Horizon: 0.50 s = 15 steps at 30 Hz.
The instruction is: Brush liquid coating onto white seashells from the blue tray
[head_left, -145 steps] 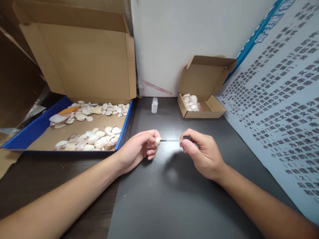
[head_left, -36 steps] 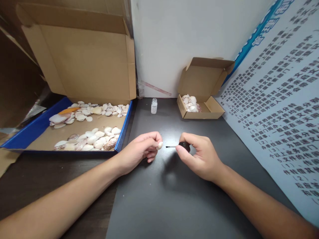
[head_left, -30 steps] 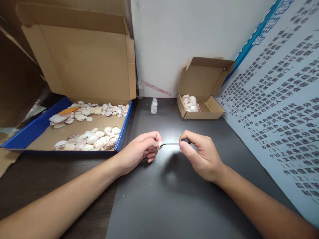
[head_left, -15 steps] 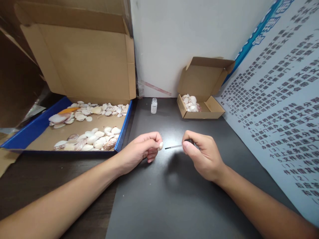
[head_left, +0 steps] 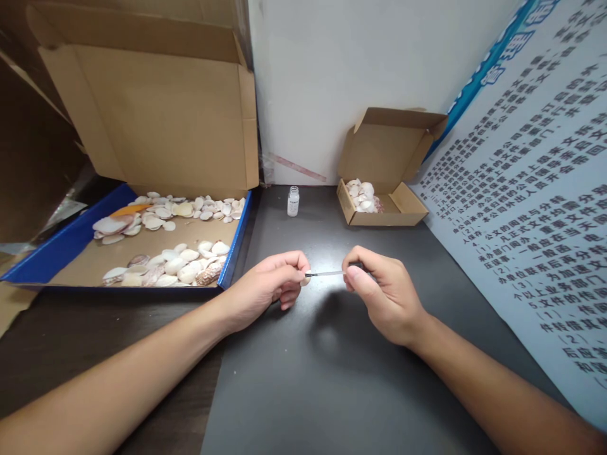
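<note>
Between thumb and fingers my left hand [head_left: 281, 281] pinches a small pale seashell [head_left: 306, 279], mostly covered by the fingertips. My right hand [head_left: 382, 287] is closed around the end of a thin brush [head_left: 327, 273], whose handle end is hidden in the fingers. The brush points left, and its dark tip lies at the shell, seemingly touching it. Both hands are above the dark grey mat [head_left: 294, 392]. Beyond them stands a small clear bottle [head_left: 293, 202] with a printed label and an uncapped neck, upright.
At the left, an open blue-sided cardboard box [head_left: 85, 259] holds many seashells in two groups. A smaller open cardboard box [head_left: 386, 219] with white shells stands at the back right. A white panel [head_left: 303, 95] rises behind, and a printed sheet [head_left: 521, 221] slants along the right.
My right hand has moved slightly left and up, bringing the brush tip from just short of the shell onto it. My left hand has stayed in place.
</note>
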Each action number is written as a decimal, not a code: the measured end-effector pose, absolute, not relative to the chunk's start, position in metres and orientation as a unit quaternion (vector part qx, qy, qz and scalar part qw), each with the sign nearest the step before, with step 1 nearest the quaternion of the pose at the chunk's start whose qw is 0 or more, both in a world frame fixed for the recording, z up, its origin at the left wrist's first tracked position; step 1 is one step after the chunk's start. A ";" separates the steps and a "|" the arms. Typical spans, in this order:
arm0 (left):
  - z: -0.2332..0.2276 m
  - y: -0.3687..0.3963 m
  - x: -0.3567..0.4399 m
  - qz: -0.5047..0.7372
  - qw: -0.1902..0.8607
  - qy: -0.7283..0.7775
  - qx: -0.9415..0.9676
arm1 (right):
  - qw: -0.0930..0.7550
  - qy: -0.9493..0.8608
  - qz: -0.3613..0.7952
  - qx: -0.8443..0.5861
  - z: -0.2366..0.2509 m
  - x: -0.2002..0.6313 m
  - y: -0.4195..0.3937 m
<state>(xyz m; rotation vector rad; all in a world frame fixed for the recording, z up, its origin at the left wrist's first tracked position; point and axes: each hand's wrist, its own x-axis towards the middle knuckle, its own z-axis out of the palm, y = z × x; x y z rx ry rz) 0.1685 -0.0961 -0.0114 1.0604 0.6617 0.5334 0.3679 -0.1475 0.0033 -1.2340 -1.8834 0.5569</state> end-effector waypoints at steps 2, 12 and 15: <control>-0.012 -0.096 0.168 0.247 0.779 0.306 0.489 | 0.394 -0.749 0.217 -0.487 0.004 0.368 -0.148; -0.015 -0.095 0.167 0.243 0.783 0.293 0.492 | 0.412 -0.741 0.196 -0.492 0.003 0.367 -0.147; -0.016 -0.095 0.167 0.241 0.782 0.290 0.497 | 0.425 -0.738 0.205 -0.483 0.002 0.367 -0.147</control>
